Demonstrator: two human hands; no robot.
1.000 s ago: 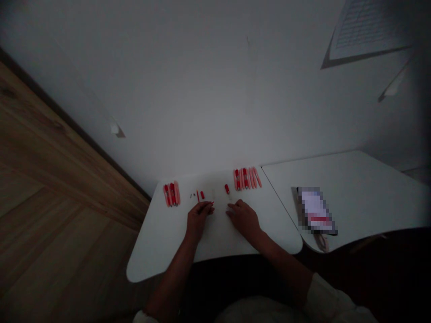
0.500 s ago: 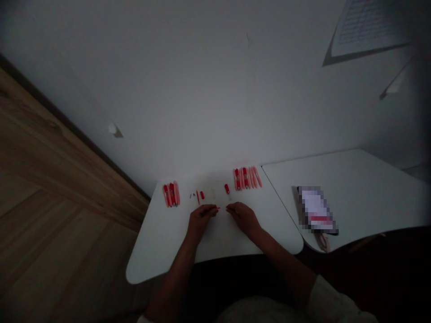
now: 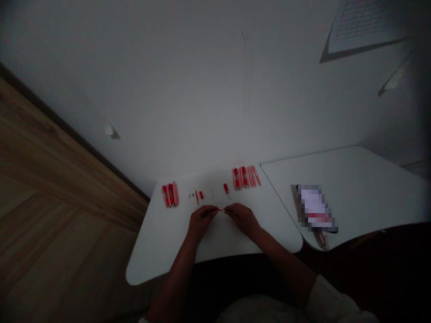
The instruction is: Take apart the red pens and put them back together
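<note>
My left hand (image 3: 200, 220) pinches a thin red pen part (image 3: 219, 210) just above the white table (image 3: 161, 251). My right hand (image 3: 243, 218) is closed too, its fingertips meeting the other end of that red part; whatever else it holds is too small to make out. Beyond my hands lie small loose pieces: a red stick (image 3: 197, 197), a red cap (image 3: 201, 194) and another red cap (image 3: 226, 188). A group of red pens (image 3: 170, 195) lies at the back left, and a larger row of red and pink pens (image 3: 246, 176) at the back right.
A second white table (image 3: 353, 188) adjoins on the right, carrying a flat dark packet with a blurred label (image 3: 315, 209). A grey wall stands behind both tables. Wooden floor (image 3: 50, 202) lies to the left. The room is dim.
My left hand lifted the red part and brought it rightward. My right hand moved left from the table surface until the fingertips of both hands met.
</note>
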